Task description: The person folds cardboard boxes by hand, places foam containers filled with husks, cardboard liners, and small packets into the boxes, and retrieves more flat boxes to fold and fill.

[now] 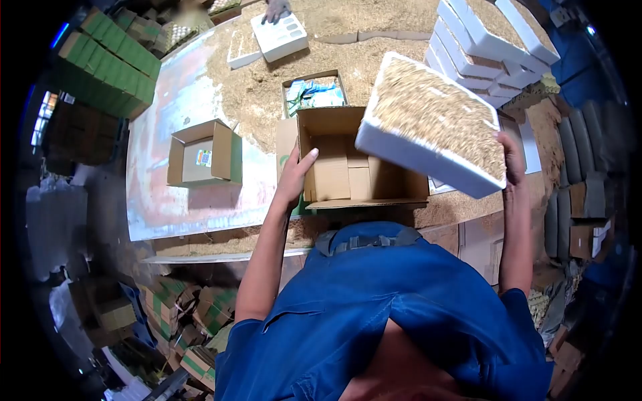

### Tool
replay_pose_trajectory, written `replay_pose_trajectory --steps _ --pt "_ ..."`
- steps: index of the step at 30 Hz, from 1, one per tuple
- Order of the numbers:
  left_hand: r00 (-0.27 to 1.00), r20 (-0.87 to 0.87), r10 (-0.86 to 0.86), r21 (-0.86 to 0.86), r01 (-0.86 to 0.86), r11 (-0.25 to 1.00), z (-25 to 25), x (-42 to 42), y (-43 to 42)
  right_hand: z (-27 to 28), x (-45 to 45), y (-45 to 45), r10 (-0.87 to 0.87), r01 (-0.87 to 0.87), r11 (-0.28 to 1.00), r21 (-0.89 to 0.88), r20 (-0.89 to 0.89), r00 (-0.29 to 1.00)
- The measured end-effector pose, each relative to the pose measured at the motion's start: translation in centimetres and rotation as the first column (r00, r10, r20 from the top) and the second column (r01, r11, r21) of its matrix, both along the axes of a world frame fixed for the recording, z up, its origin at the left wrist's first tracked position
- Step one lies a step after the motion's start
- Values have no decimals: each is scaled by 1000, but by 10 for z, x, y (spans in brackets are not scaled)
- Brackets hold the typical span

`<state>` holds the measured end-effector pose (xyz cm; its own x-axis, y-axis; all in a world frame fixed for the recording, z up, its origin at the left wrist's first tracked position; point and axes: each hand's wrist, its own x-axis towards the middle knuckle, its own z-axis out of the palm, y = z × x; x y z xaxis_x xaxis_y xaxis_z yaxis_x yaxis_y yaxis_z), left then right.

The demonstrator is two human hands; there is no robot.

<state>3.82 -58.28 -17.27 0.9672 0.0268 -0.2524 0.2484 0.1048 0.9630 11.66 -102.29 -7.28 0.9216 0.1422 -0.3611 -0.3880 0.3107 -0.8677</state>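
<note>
My right hand grips the right end of a white foam box, which is tilted and blurred by motion. Its top is covered with loose tan husk or sawdust. Beneath and to the left of it, an open cardboard box stands at the table's near side, its visible inside bare. My left hand is closed on that carton's left wall, thumb over the inner side. The foam box overlaps the carton's right part from my view and hides it.
A small open carton stands on the table at left. Behind the big carton is a box with blue-green packets. Filled foam boxes are stacked back right. Another person's hand touches a foam block with slots.
</note>
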Motion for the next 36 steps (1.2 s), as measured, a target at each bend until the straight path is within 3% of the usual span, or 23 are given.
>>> replay_pose_trajectory --steps 3,5,7,9,11,13,15,16,19,21,23,24,25,27,29,31,32,33,34,35,36 --pt "999 19 48 -28 -47 998 -11 2 3 2 -10 30 117 -119 991 -59 -31 993" --pt "998 46 40 -64 -37 997 -19 3 7 13 -12 53 207 -187 953 -240 60 977" --pt "999 33 37 -38 -35 999 -19 4 8 12 -9 71 305 -274 926 -260 85 949" --pt "997 78 30 -79 -24 997 -26 4 10 11 -5 91 281 -234 927 -294 130 951" --pt "997 83 1 -23 1 1000 -30 3 13 10 1 103 416 -313 817 -485 117 902" --pt "997 -76 14 -265 -34 964 -21 -1 17 6 2 121 371 -299 810 -505 45 928" --pt "994 -109 8 -227 -33 973 -7 -7 18 5 -3 134 351 -301 853 -427 41 936" --pt "989 -142 38 -250 -73 965 -3 -9 17 10 -12 148 270 -204 833 -515 56 961" --pt "979 -199 36 -261 -88 961 -9 -9 21 -44 -12 166 257 22 791 -611 365 895" --pt "985 -160 69 -193 -100 976 -15 -6 26 -62 -5 168 195 -84 894 -440 215 957" --pt "993 -120 5 -179 -27 983 -13 -6 27 -73 -3 165 163 -80 926 -368 200 966" --pt "994 105 32 190 -51 980 -3 -4 23 -86 -2 163 189 -40 850 -525 233 954" --pt "947 319 -36 514 -141 846 14 -2 16 -89 -4 162 213 9 746 -666 252 944" --pt "902 352 -250 806 -156 571 58 0 3 -96 -11 163 215 58 628 -776 245 945" --pt "829 299 -472 921 -122 369 78 8 -12 -60 -15 165 300 -200 602 -773 -13 954" --pt "735 120 -668 989 -31 144 80 17 -32 -39 -16 170 393 -274 405 -872 -104 913" --pt "697 71 -713 993 17 116 74 21 -42 -31 -18 177 423 -271 313 -910 -122 898" --pt "643 -11 -766 998 49 27 64 25 -47 -44 -19 176 447 -196 381 -904 -6 895" --pt "666 -90 -740 990 140 6 63 27 -55 -43 -23 177 433 -189 390 -901 -2 901" --pt "682 -172 -711 973 231 -14 62 26 -62 -41 -29 179 503 -136 336 -932 55 863" --pt "665 -154 -731 976 216 -10 58 28 -61 -42 -35 178 571 -83 285 -955 100 815"
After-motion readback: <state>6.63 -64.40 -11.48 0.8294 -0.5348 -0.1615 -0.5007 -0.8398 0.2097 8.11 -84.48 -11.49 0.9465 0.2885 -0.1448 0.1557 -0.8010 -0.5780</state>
